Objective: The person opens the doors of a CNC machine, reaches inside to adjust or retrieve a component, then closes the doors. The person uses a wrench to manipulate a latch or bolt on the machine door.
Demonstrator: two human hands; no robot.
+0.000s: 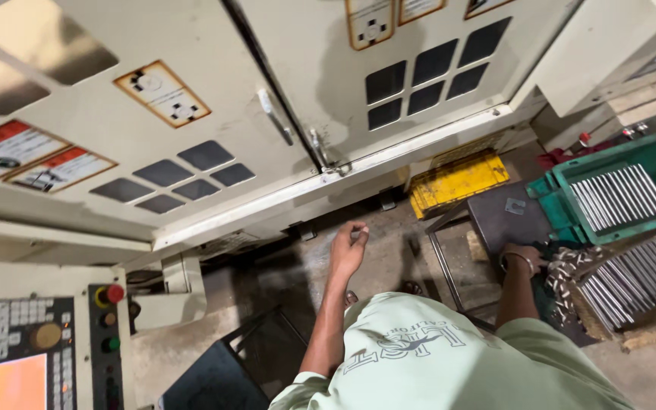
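A small, short metal piece (356,234) is pinched between the fingertips of the left hand (348,250), which is raised over the stained, rough concrete floor (389,258) just below the lower edge of the machine doors (191,114). The fingers are curled closed around the piece; its exact shape cannot be told.

The right hand (521,260) is laid on a heap of thin, bright steel rods (632,281) at the near edge of a dark, flat metal stand (506,216). A wristband is worn on that wrist. Whether the fingers are closed on a rod cannot be told, since they are hidden among the rod ends.

Beyond the stand, a green plastic crate (647,156) with a thick rim is seen, and a second layer of straight, round rods (620,196) is laid side by side in it. A yellow, ribbed plastic block (457,182) is set on the floor under the machine's edge.

The doors are made of smooth, cream-painted sheet metal, with dark rectangular window panes set in groups and a slim metal handle (275,115) fixed near the seam. Orange-bordered labels are stuck on the panels. At the lower left corner, a control panel (43,349) with grey keys, a round knob, coloured push-buttons and an orange glowing screen is visible.
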